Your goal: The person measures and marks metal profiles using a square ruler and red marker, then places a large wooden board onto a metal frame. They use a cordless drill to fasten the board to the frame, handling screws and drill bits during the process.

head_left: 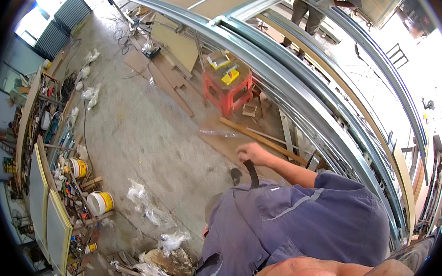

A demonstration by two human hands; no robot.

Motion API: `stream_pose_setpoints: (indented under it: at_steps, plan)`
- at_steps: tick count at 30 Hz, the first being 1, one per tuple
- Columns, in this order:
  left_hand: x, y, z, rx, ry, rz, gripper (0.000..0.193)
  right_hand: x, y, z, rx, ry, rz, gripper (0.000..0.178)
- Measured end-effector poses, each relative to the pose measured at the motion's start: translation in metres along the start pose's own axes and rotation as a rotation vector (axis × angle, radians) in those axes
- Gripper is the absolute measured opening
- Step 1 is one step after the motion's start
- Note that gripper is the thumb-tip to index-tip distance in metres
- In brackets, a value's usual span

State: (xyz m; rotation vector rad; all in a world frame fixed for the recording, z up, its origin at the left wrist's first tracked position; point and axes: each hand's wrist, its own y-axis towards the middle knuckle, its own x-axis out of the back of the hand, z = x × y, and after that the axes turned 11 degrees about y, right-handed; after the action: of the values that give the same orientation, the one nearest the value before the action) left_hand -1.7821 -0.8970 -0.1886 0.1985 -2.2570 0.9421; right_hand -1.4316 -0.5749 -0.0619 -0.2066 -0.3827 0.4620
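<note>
My right hand (252,154) reaches out in front of my grey work jacket, its fingers curled. A curved black strip (252,174) runs from under those fingers down to the jacket, and the hand closes on its upper end. Whether the strip is a strap or part of a tool does not show. Of my left hand (205,231) only a sliver of skin appears at the jacket's left edge; its fingers are hidden. A dark rounded shape (236,176), perhaps a shoe, sits just left of the strip.
Long metal profiles (298,72) lie stacked along my right. Ahead stands a red stool (223,95) bearing yellow packages (230,76). Wooden strips (261,139) and plastic wrap (144,201) litter the floor. White buckets (101,202) stand left; another person (319,3) is beyond the profiles.
</note>
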Motion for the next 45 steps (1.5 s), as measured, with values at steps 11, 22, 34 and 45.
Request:
stream_pose_setpoints:
  at_steps: [11, 22, 34, 45]
  plan:
    - [0.093, 0.253, -0.140, -0.171, 0.104, -0.037, 0.046, 0.174, 0.253, 0.089, 0.124, 0.284, -0.799, 0.026]
    - [0.266, 0.531, -0.453, -0.344, -0.013, 0.183, 0.028, 0.258, 0.407, 0.060, -0.014, -0.156, -1.262, 0.032]
    - [0.268, 0.687, -0.752, -0.658, -0.011, 0.185, 0.025, 0.265, 0.466, 0.115, -0.286, -0.083, -1.287, 0.020]
    - [0.232, 0.735, -1.039, -1.054, 0.088, 0.404, 0.024, 0.301, 0.588, 0.151, -0.177, 0.277, -1.528, 0.017]
